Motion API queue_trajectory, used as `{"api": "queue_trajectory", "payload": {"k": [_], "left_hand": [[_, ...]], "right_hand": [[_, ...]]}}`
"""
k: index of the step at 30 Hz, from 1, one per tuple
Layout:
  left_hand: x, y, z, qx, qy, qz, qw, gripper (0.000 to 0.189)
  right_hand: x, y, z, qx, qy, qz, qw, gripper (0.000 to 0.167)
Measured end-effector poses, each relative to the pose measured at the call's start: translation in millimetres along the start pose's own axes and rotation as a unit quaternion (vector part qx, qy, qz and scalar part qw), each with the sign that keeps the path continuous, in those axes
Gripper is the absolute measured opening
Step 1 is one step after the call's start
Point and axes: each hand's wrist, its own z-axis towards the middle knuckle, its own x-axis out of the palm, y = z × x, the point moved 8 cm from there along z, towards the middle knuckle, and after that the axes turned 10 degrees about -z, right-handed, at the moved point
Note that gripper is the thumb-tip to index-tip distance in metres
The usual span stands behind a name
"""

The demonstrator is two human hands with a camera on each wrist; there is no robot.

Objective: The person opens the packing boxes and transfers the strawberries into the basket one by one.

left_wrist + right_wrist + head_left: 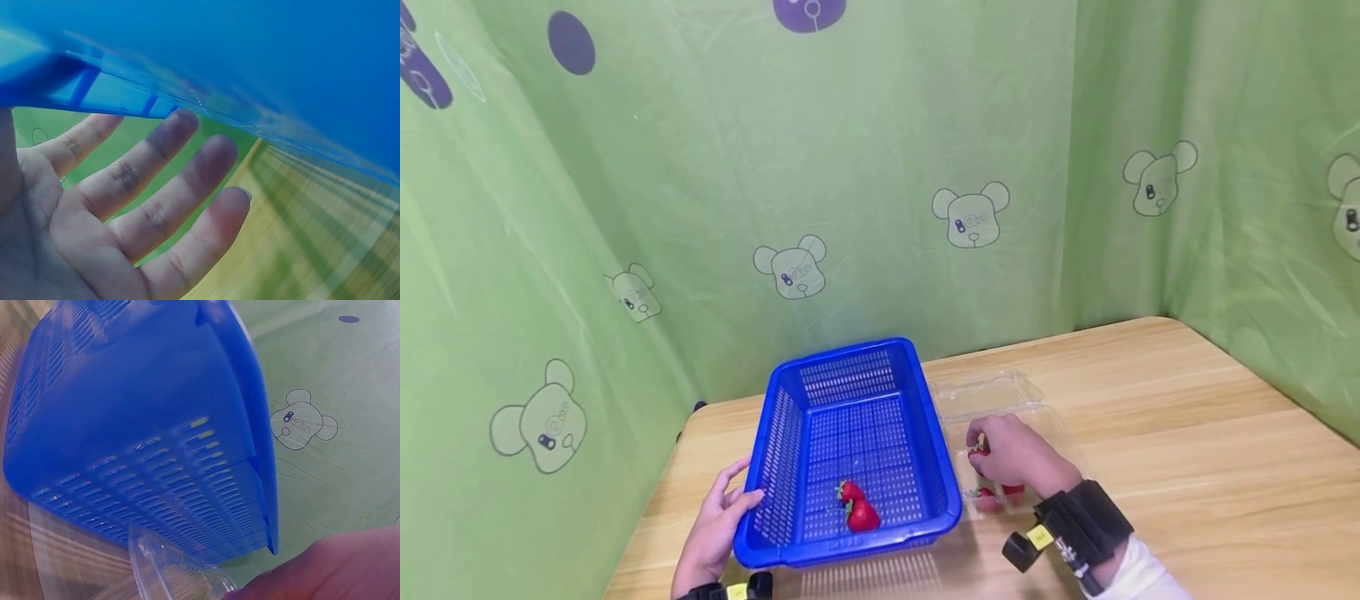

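A blue plastic basket (936, 467) has its near end raised above the table, and two strawberries (862, 516) lie inside. My left hand (718, 525) holds the basket's left rim, thumb over the edge. In the left wrist view, the fingers (181, 181) extend along the basket's underside. To the right, my right hand (1018, 454) pinches a strawberry (977, 461) over a clear plastic box (955, 433). Other strawberries (987, 501) lie in the box below that hand, partly hidden. Only part of the right hand (331, 569) shows in the right wrist view.
The box's clear lid (988, 394) lies folded back behind it. Both stand on a wooden table (1187, 433). A green curtain (880, 167) with bear faces hangs behind and along both sides. Both wrists wear black straps (1086, 521).
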Motion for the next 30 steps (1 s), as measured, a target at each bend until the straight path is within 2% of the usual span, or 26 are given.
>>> {"api": "queue_trajectory", "payload": {"k": [9, 16, 30], "left_hand": [[-0.1, -0.1, 0.1, 0.005, 0.006, -0.001, 1.0000, 0.058], [1.9, -1.6, 0.1, 0.016, 0.015, -0.008, 0.9997, 0.057], [1.1, -0.3, 0.2, 0.008, 0.011, -0.007, 0.9999, 0.059]], "right_hand": [[-2.1, 0.7, -0.2, 0.012, 0.007, 0.005, 0.9999, 0.016], [-5.2, 2.9, -1.5, -0.002, -0.002, -0.003, 1.0000, 0.016], [-3.7, 0.4, 1.3, 0.006, 0.000, 0.009, 0.9999, 0.017]]}}
